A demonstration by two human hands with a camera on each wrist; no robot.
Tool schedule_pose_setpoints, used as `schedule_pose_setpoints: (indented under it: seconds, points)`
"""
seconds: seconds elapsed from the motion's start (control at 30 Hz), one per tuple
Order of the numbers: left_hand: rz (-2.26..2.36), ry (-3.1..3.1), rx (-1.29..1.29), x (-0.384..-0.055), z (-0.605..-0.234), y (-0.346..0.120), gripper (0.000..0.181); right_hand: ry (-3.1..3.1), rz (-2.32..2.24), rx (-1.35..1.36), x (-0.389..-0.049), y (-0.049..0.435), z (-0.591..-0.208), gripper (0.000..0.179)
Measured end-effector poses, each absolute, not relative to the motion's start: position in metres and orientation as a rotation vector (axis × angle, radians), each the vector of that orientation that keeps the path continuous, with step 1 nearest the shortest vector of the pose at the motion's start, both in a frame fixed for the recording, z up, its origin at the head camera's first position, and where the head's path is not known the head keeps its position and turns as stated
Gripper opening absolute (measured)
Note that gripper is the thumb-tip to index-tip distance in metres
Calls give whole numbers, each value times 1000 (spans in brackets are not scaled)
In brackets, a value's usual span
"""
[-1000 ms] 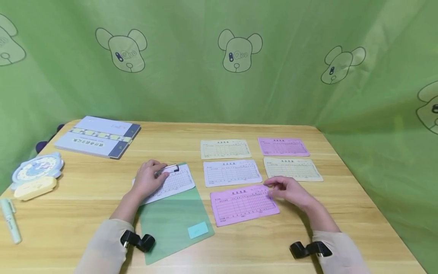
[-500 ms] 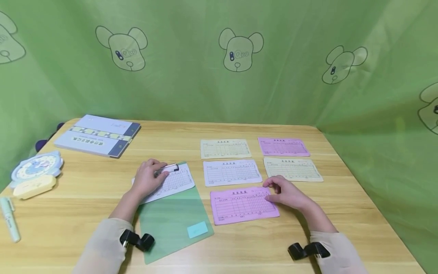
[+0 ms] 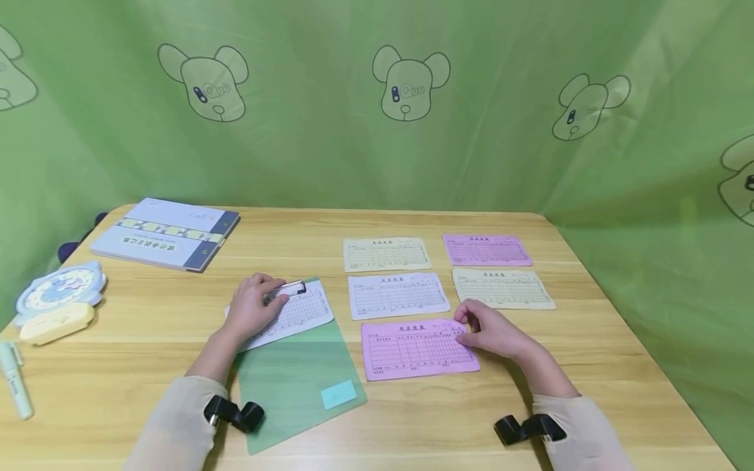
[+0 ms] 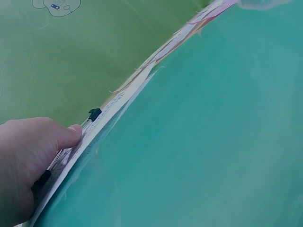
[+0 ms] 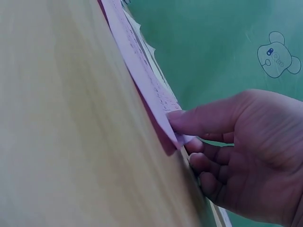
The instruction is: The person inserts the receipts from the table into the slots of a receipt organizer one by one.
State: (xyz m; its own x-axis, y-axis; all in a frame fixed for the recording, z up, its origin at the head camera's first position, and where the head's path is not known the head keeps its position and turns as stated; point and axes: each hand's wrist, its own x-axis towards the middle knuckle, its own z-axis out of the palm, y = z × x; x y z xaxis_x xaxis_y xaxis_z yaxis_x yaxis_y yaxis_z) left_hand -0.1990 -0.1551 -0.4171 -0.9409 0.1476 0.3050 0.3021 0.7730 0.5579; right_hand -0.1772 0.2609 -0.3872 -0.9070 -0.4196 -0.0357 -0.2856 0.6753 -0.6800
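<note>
A translucent green clipboard lies angled left of centre, with a light blue label near its lower corner. Under its wire-and-black clip sits a white printed form. My left hand grips the clip, and the thumb presses over the wire in the left wrist view; the other fingers are mostly hidden there. To the right, a pink printed form has its right end pinched by my right hand. In the right wrist view, the pink form's near edge stands slightly off the table.
Behind the pink form lie a white form, cream forms and another pink form. At left are a banded notebook, a blue clock-like item, a cream oblong case and a mint marker.
The pink form has turned a little and its lower edge has shifted away from me. My right hand has moved slightly left with it. The left hand holds its place on the clip.
</note>
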Motion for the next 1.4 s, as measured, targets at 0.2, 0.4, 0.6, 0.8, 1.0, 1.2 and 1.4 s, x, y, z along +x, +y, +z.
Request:
schedule_pose_setpoints:
  seconds: [0.2, 0.4, 0.6, 0.8, 1.0, 1.2, 1.4]
  points:
    - [-918, -2719, -352, -198, -417, -155, 36, 2700, -1051, -538, -176, 258, -384, 27]
    - [-918, -2721, -349, -198, -416, -155, 36, 2733, -1067, -571, -176, 258, -385, 22]
    - [-910, -2729, -353, -199, -417, -155, 35, 2718, -1073, -580, -177, 259, -387, 22]
    - [-917, -2738, -342, -199, -417, -155, 36, 2700, -1050, -564, -177, 260, -386, 32]
    - [-924, -2742, -334, -200, -418, -155, 36, 2697, -1013, -593, -177, 260, -385, 34]
    - [-919, -2727, -341, -199, -418, -155, 35, 2695, -987, -620, -176, 261, -384, 34]
    - [-924, -2727, -340, -200, -419, -155, 35, 2654, -995, -588, -176, 262, -382, 36]
